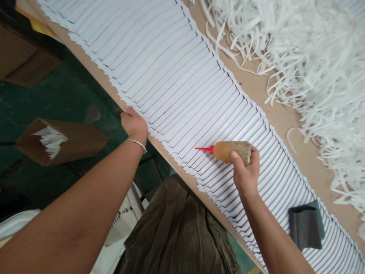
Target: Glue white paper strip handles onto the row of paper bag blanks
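A brown kraft-paper bag (61,142), stuffed with loose white paper strips (50,141), shows against a dark green floor (57,99) at the far left. Next comes the person's left hand (134,123), a thin silver bangle (136,144) on its wrist. It rests at the near edge of a long tan wooden board (281,118), touching a fanned stack of overlapping white paper sheets (182,83); whether it grips anything, I cannot tell. Below the board hangs a dark olive fabric garment (176,228). The right hand (246,173) is closed around a translucent plastic squeeze bottle of amber liquid (232,151), held tilted over the sheets, its pointed red nozzle (203,149) aimed left. Further right, a crumpled dark grey cloth (306,224) lies on the sheets. Beyond them, a heaped mass of white paper strips (308,64) covers the board's far side.
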Tool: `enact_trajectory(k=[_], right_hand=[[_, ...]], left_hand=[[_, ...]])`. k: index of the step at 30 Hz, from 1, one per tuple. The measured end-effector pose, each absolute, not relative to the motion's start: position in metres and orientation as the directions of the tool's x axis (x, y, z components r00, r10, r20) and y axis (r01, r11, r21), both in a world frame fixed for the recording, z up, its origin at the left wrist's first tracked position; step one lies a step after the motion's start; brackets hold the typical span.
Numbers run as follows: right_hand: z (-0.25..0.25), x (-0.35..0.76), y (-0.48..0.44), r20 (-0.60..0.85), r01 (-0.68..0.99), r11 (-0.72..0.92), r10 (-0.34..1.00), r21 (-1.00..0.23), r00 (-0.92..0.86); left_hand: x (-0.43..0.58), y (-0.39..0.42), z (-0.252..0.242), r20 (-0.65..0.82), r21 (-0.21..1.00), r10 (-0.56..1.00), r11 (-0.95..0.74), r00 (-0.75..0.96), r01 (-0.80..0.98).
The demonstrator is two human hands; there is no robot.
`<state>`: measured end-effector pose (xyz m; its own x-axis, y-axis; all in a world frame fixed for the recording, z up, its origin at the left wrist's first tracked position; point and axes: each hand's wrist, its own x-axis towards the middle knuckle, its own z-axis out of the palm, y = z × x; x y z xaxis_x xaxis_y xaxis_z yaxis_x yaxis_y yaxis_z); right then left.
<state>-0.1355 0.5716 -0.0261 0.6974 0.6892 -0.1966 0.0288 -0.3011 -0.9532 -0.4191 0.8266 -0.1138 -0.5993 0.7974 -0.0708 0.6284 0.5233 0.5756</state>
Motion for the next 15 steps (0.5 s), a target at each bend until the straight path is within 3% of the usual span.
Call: enact_trajectory(k=[4,8,12,15], right_hand=[[-0.016,-0.157,0.560,-0.198,0.140,-0.377,0.725,-0.916,0.660],[-0.010,-0.169,0.554,-0.166,0.231,-0.355,0.799,-0.906,0.579],[-0.004,-0.162,0.556,-0.005,0.306,-0.196,0.848,-0.932,0.530],[0.007,-0.142,0.569,0.129,0.283,-0.048,0.809,-0.958,0.574]], left_hand=[[-0.420,0.826,-0.116,-0.071,0.584,0.799,0.518,-0.597,0.625],[-0.419,0.825,-0.111,-0.105,0.579,0.800,0.533,-0.591,0.618],[-0.417,0.824,-0.108,-0.107,0.556,0.797,0.543,-0.594,0.629],[-0.418,0.824,-0.109,-0.094,0.534,0.789,0.555,-0.608,0.637]])
